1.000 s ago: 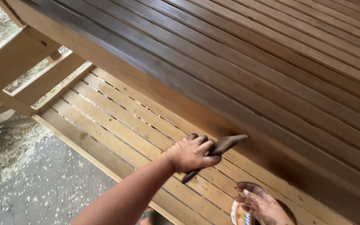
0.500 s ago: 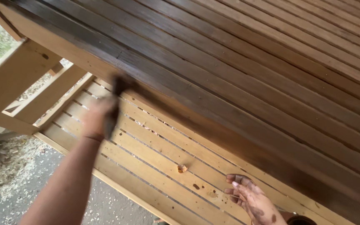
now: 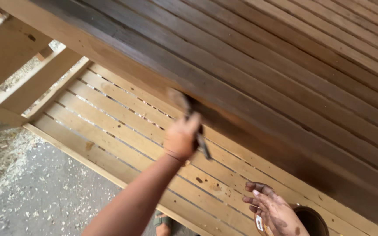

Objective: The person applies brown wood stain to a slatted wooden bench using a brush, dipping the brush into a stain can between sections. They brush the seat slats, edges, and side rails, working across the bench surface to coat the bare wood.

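Observation:
My left hand [image 3: 181, 139] grips a dark-handled paintbrush [image 3: 192, 121]. Its blurred bristles press on the front edge of the upper slatted wooden deck [image 3: 259, 65], where dark stain meets bare wood. At the bottom right, my right hand [image 3: 273, 213], smeared with brown stain, wraps the side of a round open can [image 3: 308, 221] of dark stain, fingers partly extended. The can rests low against the lower slatted shelf [image 3: 123, 126], which is pale and unstained.
Pale wooden frame beams [image 3: 9, 65] stand at the upper left. Sawdust and shavings lie on the grey concrete floor [image 3: 36, 192] at the lower left. A sandalled foot [image 3: 162, 220] shows below the shelf's edge. Brown drips spot the lower slats.
My left hand swept the brush far left along the deck's front edge, then came back right to the middle. My right hand stayed low at the can.

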